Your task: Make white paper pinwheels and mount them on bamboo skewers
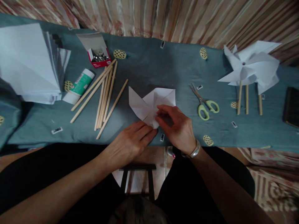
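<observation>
A white paper pinwheel (149, 104) lies in front of me near the table's front edge. Its upper corners point outward, and its lower part is partly covered by my fingers. My left hand (132, 140) is closed at the pinwheel's lower edge, fingers together, with the thumb hidden. My right hand (177, 126), with a silver bracelet at the wrist, pinches the paper close to its middle between thumb and forefinger. Right of it lie scissors (203, 104) with green handles, blades slightly apart. Several wooden sticks (106, 96) lie to the left.
Back left, a red box (101, 63) stands with its lid up, holding small shiny metal pieces. Beside it are a green-and-white glue tube (80, 84) and a stack of white paper (28, 62). Pinwheels on sticks (254, 63) lie at right, near a dark phone-like object (291, 105).
</observation>
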A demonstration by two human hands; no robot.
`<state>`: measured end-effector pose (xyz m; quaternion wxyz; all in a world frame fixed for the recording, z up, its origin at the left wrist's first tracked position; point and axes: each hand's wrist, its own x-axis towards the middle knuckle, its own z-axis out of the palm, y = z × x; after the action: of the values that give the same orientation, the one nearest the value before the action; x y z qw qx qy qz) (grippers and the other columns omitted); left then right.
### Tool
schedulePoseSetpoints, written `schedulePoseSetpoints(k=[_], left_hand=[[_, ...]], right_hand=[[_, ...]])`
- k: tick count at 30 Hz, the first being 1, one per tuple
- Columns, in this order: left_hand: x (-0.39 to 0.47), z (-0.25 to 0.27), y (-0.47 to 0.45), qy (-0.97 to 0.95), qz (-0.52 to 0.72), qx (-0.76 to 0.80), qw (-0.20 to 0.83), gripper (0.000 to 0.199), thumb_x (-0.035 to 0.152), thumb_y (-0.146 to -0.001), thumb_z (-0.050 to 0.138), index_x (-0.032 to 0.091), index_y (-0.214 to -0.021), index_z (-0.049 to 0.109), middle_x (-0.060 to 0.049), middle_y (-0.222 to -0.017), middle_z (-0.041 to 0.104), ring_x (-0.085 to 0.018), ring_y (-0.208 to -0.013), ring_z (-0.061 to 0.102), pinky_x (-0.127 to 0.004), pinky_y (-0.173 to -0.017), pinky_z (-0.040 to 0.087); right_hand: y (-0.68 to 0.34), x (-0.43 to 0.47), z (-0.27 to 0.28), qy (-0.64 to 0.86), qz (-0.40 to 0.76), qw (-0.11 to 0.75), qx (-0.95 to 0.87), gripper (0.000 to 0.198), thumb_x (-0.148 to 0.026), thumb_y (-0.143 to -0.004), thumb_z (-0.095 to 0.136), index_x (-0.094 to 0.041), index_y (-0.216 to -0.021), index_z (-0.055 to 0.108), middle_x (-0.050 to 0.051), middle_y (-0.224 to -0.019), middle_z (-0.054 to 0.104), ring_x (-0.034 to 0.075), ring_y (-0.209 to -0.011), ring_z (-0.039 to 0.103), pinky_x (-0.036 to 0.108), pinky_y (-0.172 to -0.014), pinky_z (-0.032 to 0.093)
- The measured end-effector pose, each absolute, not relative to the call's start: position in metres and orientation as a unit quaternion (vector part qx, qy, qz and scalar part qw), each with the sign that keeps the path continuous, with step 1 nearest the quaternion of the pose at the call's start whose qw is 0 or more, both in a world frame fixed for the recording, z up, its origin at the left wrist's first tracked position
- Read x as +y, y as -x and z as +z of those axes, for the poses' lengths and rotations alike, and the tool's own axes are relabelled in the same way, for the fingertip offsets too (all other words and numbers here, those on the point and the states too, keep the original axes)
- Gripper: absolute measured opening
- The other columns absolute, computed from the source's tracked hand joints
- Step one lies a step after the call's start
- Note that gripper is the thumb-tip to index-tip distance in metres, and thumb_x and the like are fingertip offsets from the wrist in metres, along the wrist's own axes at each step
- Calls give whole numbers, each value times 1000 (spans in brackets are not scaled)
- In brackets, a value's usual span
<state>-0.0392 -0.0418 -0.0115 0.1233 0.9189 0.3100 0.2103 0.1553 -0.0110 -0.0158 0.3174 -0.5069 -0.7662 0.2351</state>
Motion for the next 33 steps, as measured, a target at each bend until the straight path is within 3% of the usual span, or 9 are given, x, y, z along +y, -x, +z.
schedulePoseSetpoints(k=[8, 12, 19, 33], left_hand=[[-43, -14, 38, -909, 227, 333, 106, 22, 9, -95, 48, 6, -111, 62, -14, -102, 67, -21, -89, 63, -34, -77, 59], [-43, -14, 38, -917, 202, 328, 108, 24, 11, -95, 47, 6, -114, 62, -16, -115, 67, -23, -93, 63, -37, -80, 59], [-41, -13, 38, -924, 184, 316, 108, 25, 12, -96, 46, 5, -112, 63, -14, -114, 69, -25, -95, 63, -38, -82, 59], [-42, -15, 37, -925, 182, 317, 101, 24, 13, -94, 49, 6, -112, 64, -15, -117, 68, -25, -96, 62, -38, -81, 58]], right_hand=[[-151, -10, -14, 521, 227, 314, -760, 27, -13, -88, 59, -23, -113, 64, 3, -90, 73, 20, -88, 66, 37, -83, 55], [-149, -9, -14, 524, 266, 332, -738, 29, -13, -86, 60, -23, -112, 63, 1, -90, 72, 18, -87, 67, 36, -84, 55], [-143, -3, -16, 539, 323, 352, -694, 30, -11, -79, 59, -21, -107, 63, 0, -88, 71, 15, -79, 67, 31, -78, 56], [-143, -2, -16, 551, 247, 337, -723, 30, -12, -81, 59, -23, -109, 61, 0, -84, 73, 19, -82, 68, 34, -81, 56]])
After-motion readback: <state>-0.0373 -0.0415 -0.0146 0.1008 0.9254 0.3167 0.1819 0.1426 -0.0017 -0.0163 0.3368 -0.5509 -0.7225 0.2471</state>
